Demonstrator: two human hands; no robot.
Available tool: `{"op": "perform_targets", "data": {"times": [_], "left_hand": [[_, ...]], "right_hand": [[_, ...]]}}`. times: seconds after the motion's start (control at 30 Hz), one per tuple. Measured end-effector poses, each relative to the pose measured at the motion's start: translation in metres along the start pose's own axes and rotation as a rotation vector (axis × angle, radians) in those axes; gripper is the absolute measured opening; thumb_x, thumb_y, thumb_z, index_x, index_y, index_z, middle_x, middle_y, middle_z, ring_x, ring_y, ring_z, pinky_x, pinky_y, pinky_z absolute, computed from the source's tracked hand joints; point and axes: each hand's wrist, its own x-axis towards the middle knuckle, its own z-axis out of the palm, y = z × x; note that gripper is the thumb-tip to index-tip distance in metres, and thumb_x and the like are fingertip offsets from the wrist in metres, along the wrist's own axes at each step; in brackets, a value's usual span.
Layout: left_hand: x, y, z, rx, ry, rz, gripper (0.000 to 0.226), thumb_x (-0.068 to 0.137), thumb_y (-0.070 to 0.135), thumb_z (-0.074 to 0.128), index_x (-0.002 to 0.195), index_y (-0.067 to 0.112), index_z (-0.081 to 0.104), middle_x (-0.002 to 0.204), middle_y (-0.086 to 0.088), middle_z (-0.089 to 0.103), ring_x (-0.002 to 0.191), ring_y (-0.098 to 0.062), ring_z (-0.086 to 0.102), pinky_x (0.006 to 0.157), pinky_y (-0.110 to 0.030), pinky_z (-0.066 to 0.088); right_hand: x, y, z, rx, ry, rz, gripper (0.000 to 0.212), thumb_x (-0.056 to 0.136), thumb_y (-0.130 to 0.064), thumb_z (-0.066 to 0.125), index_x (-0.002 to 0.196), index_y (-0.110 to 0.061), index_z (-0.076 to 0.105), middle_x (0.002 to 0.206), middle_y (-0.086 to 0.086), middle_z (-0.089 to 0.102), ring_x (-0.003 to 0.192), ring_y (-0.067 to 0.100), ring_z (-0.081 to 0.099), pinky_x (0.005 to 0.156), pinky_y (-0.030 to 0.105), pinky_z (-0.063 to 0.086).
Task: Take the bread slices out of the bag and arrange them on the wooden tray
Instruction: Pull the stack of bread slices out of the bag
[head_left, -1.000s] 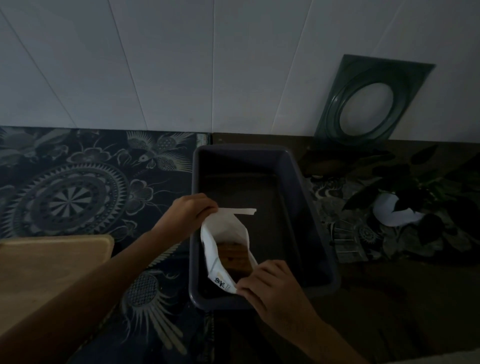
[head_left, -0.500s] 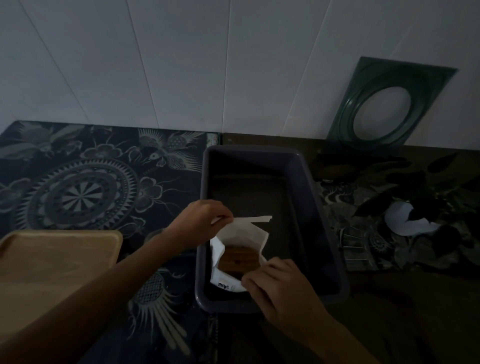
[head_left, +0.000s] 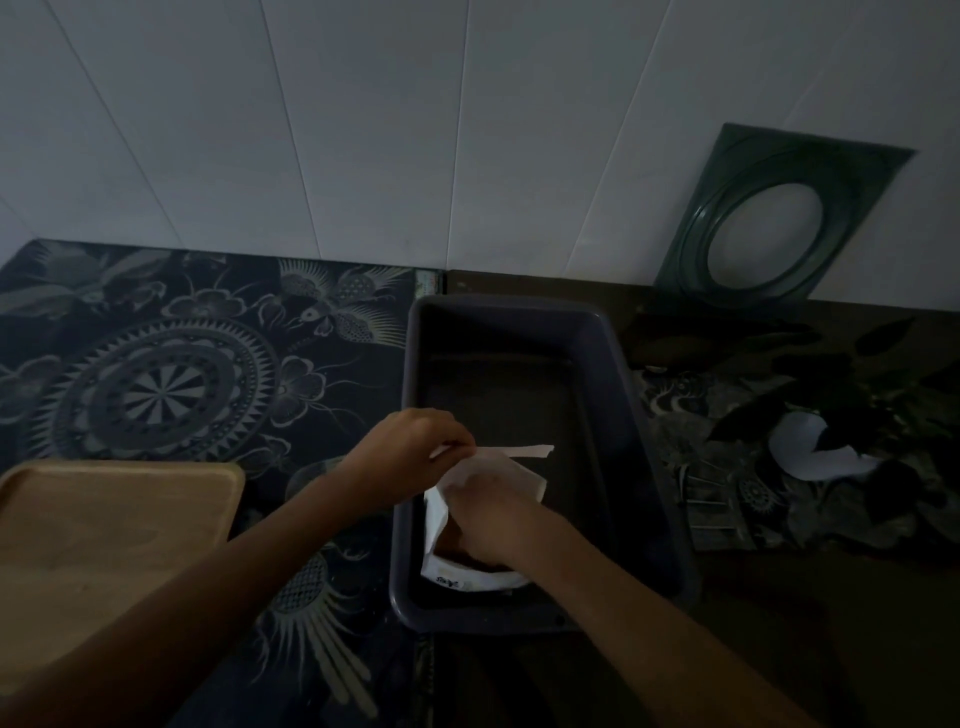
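While the left hand (head_left: 415, 447) pinches the white paper bag's (head_left: 493, 467) rim, the right hand (head_left: 491, 514) reaches inside it, fingers hidden, grip unclear, over brown bread (head_left: 470, 560) below them, the wooden tray (head_left: 109, 525) lying well left.

Dim, underexposed scene: the white panelled wall (head_left: 363, 130) is the brightest area and still reads grey, while the dark bin (head_left: 519, 332) and the countertop at lower right (head_left: 779, 649) sink into near-black with little detail. No hard shadows or glare appear — the light is soft and diffuse, its source not discernible. Wide-angle distortion fans the wall seams outward, and the patterned mat (head_left: 156, 389) looks slightly soft.
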Motion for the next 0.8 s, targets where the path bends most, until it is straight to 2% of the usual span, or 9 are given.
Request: {"op": "perform_targets", "data": {"times": [0.07,0.13,0.23,0.33,0.4,0.53,0.63,0.73,0.8], "left_hand": [[-0.002,-0.002,0.001,0.001,0.003,-0.002,0.018,0.097,0.028,0.061,0.102,0.02,0.076,0.098,0.004,0.073,0.087,-0.012,0.068,0.076,-0.038,0.058],[-0.003,-0.003,0.002,-0.012,0.002,0.005,0.018,0.096,0.028,0.061,0.103,0.02,0.076,0.097,0.004,0.073,0.087,-0.012,0.068,0.075,-0.038,0.058],[-0.005,-0.003,0.004,-0.025,0.005,0.023,0.017,0.096,0.027,0.062,0.103,0.02,0.076,0.096,0.005,0.073,0.086,-0.01,0.067,0.074,-0.036,0.058],[-0.006,-0.002,0.005,-0.042,0.018,0.032,0.015,0.095,0.025,0.063,0.1,0.02,0.076,0.094,0.006,0.072,0.083,-0.008,0.066,0.071,-0.034,0.058],[-0.006,-0.002,0.006,-0.059,0.019,0.035,0.014,0.095,0.023,0.064,0.1,0.018,0.077,0.093,0.005,0.072,0.082,-0.009,0.066,0.07,-0.034,0.058],[-0.007,-0.004,0.006,-0.067,0.032,0.026,0.013,0.094,0.021,0.066,0.1,0.017,0.077,0.093,0.005,0.073,0.083,-0.008,0.067,0.071,-0.034,0.059],[-0.009,-0.007,0.006,-0.073,0.036,0.025,0.012,0.093,0.021,0.066,0.1,0.017,0.076,0.093,0.005,0.073,0.083,-0.008,0.067,0.072,-0.033,0.059],[-0.011,-0.008,0.005,-0.077,0.041,0.019,0.012,0.093,0.021,0.067,0.1,0.017,0.076,0.093,0.004,0.074,0.083,-0.01,0.068,0.072,-0.035,0.059],[-0.011,-0.009,0.005,-0.077,0.043,0.017,0.012,0.093,0.021,0.067,0.1,0.017,0.076,0.093,0.003,0.074,0.083,-0.012,0.069,0.072,-0.036,0.059]], "right_hand": [[0.007,0.0,0.003,0.003,0.029,0.055,0.022,0.099,-0.023,0.059,0.116,-0.009,0.064,0.108,0.01,0.066,0.101,0.026,0.063,0.091,0.038,0.053],[0.015,0.0,0.008,0.056,-0.017,0.108,0.029,0.098,-0.028,0.062,0.122,-0.012,0.062,0.116,0.011,0.066,0.106,0.028,0.063,0.095,0.042,0.054],[0.024,0.003,0.028,0.05,-0.187,0.131,0.055,0.104,-0.028,0.053,0.152,-0.007,0.035,0.147,0.021,0.05,0.131,0.036,0.05,0.112,0.05,0.042],[0.027,0.004,0.045,-0.047,-0.141,0.126,0.073,0.105,-0.028,0.052,0.16,-0.005,0.011,0.162,0.027,0.023,0.144,0.044,0.032,0.12,0.055,0.028],[0.03,0.004,0.053,-0.082,-0.114,0.122,0.081,0.102,-0.024,0.057,0.161,-0.005,0.004,0.163,0.028,0.019,0.145,0.046,0.029,0.121,0.056,0.026],[0.036,0.004,0.069,-0.019,-0.024,0.151,0.08,0.101,-0.024,0.059,0.16,-0.007,0.008,0.162,0.027,0.022,0.144,0.046,0.031,0.118,0.055,0.031],[0.034,0.004,0.079,0.063,-0.014,0.138,0.074,0.105,-0.025,0.052,0.162,-0.013,0.007,0.165,0.026,0.016,0.148,0.047,0.023,0.119,0.057,0.03],[0.032,0.005,0.085,0.143,0.054,0.112,0.056,0.108,-0.021,0.042,0.16,-0.012,0.021,0.163,0.025,0.023,0.147,0.047,0.024,0.118,0.061,0.028],[0.031,0.007,0.087,0.093,0.06,0.108,0.061,0.108,-0.018,0.045,0.161,-0.011,0.016,0.163,0.025,0.023,0.148,0.044,0.026,0.12,0.056,0.026]]}}
